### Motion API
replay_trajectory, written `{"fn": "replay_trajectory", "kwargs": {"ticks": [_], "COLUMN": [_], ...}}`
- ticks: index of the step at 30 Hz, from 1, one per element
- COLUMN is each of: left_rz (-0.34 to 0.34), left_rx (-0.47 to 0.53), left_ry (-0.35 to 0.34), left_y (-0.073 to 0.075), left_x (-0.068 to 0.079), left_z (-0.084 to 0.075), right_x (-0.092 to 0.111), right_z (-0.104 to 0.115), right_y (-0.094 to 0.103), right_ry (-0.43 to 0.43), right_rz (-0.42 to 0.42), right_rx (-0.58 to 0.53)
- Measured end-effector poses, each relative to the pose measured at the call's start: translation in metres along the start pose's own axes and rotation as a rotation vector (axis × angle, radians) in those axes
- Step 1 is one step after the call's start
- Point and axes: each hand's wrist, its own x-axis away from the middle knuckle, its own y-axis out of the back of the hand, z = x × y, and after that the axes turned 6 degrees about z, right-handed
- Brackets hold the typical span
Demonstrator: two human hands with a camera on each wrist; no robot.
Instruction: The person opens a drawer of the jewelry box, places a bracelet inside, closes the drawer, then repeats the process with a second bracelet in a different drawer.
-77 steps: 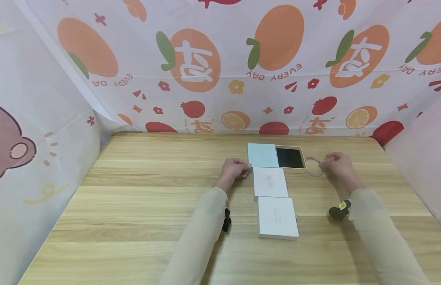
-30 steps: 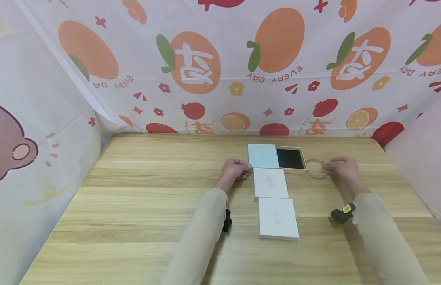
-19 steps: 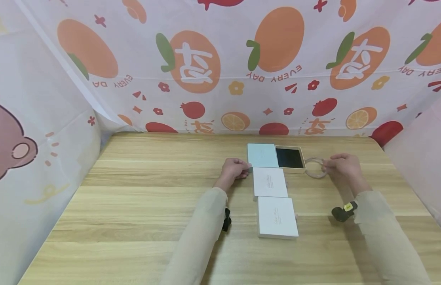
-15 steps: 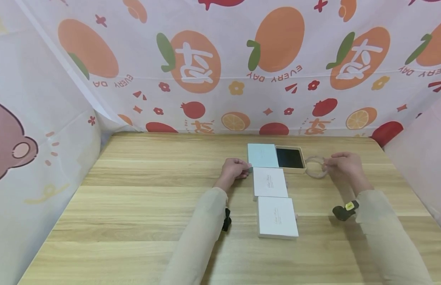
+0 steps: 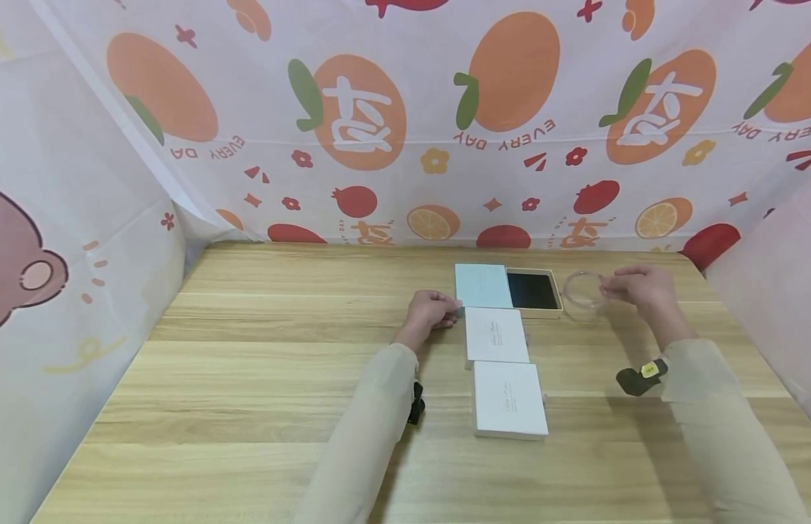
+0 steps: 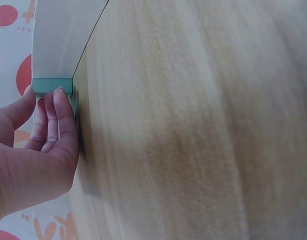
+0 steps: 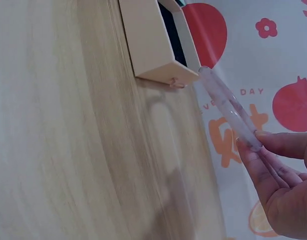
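Observation:
My right hand (image 5: pixel 641 285) pinches a pale, translucent bangle (image 7: pixel 226 105) between thumb and fingertips. The bangle hangs above the tabletop, just right of a drawer-style box whose tray (image 5: pixel 543 314) is pulled out, showing a dark lining. A small pinkish loop (image 7: pixel 177 83) sits on the tray's front. That tray belongs to the light blue box (image 5: pixel 483 285) at the back of the row. At its near left corner, my left hand (image 5: pixel 430 310) grips the box, thumb on one side and fingers on the other of its teal end (image 6: pixel 52 85) in the left wrist view.
Two white boxes, one (image 5: pixel 497 335) right in front of the blue box and another (image 5: pixel 510 399) nearer me, line up on the wooden table (image 5: pixel 248 393). A fruit-print cloth (image 5: pixel 405 189) hangs along the table's back edge.
My right hand has lifted the bangle and moved it slightly right and away from me, off the tray's front. My left hand stays at the blue box; the boxes have not moved.

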Motion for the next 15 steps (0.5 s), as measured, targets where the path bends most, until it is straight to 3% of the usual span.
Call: {"fn": "replay_trajectory", "kwargs": {"ticks": [6,15], "left_rz": [0.0,0.006], "left_rx": [-0.003,0.005], "left_ry": [-0.003,0.001], "left_y": [0.0,0.0], "left_x": [0.0,0.001], "left_z": [0.0,0.0], "right_x": [-0.002,-0.004], "right_z": [0.006,0.01], "right_y": [-0.007,-0.022], "right_ry": [0.016,0.028], "right_rz": [0.001,0.018], "right_rx": [-0.07,0.004]}}
